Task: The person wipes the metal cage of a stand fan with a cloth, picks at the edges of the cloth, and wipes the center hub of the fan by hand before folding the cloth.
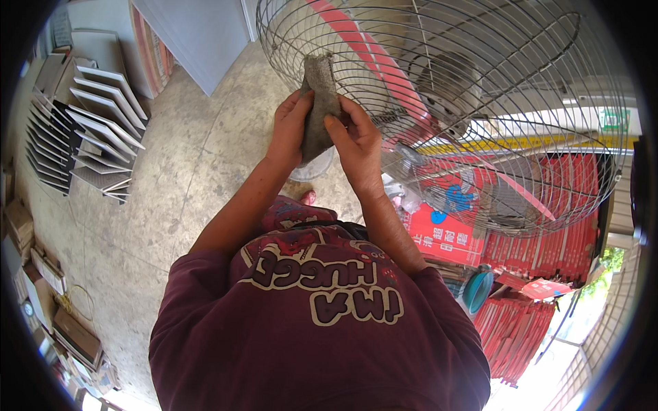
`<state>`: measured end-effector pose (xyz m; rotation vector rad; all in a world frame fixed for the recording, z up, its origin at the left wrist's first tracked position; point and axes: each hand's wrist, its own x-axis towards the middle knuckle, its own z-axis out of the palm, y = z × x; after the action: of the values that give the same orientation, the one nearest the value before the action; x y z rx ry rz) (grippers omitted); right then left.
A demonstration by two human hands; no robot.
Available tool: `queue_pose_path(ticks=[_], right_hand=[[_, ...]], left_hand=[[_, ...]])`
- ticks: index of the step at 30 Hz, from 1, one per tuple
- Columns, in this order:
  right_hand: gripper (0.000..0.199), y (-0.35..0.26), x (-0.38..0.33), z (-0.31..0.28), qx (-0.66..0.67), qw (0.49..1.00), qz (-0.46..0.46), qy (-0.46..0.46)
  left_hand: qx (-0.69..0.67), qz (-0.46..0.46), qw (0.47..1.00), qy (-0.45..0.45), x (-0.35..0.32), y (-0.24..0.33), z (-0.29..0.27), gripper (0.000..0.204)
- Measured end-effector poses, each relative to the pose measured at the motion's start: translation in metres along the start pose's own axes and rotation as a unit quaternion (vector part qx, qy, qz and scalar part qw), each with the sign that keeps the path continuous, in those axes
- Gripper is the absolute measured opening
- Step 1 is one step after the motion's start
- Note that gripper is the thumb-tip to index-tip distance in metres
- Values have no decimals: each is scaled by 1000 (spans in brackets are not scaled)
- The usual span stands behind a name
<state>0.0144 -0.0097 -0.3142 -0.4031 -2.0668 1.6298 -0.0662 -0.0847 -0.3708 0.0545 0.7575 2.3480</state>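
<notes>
Both my hands are raised in the middle of the view, gripping a grey folded cloth (318, 103). My left hand (291, 127) is closed on its left edge, the thumb lying along the fabric. From the other side, my right hand (358, 140) pinches the cloth between thumb and fingers. The cloth stands up between the hands, narrow at the top, with its lower end hanging down between my wrists. Just beyond and to the right is a large round wire fan (449, 85) with long red-pink blades (370, 51) behind its guard. The cloth's upper end overlaps the guard in view; I cannot tell whether they touch.
Stacks of red flat boxes (569, 198) fill the right side, with a teal basin (478, 293) near them. Racks of white and dark panels (110, 96) stand at the left. Brown boxes (75, 335) line the lower left. Stained concrete (178, 157) forms the floor.
</notes>
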Motion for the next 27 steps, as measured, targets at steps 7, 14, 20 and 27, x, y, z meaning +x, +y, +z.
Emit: queue_pose_path(ticks=[7,14,20,27], right_hand=[[34,11,-11,-11,14,995,96,10],[35,11,-26,-17,25,994,102,-19],[35,3,-22,-20,19,999,46,12],[36,11,-27,-32,43,991,115,52]], left_hand=[[54,-79,995,22,-4,-21,-10,26],[64,-57,996,9,-18,-30,-17,25],[48,-1,999,-7,-13,-19,4,24],[62,-79,995,5,-8,-38,6,29]])
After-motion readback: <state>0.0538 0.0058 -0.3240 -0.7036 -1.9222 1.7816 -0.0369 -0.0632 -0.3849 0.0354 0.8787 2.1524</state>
